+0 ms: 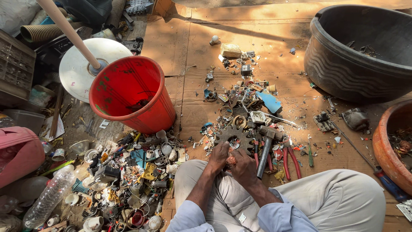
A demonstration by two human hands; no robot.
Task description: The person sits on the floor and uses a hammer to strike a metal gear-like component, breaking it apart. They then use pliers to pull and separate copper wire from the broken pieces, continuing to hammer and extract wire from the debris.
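Note:
I sit cross-legged on cardboard. My left hand [219, 157] and my right hand [244, 166] meet in front of my knees, both closed around a small bundle of copper wire [231, 160]. Just beyond the hands lies a dark metal gear wheel [234, 135]. A hammer [266, 148] with a grey head rests right of my right hand, and red-handled pliers [290, 160] lie beside it. Small scrap parts are scattered ahead on the cardboard [266, 51].
A red bucket [133, 96] stands tilted at left, next to a white disc with a pole [79, 64]. A heap of electronic scrap [128, 180] fills the lower left. A large black tub [356, 47] sits upper right, an orange basin [392, 148] at right.

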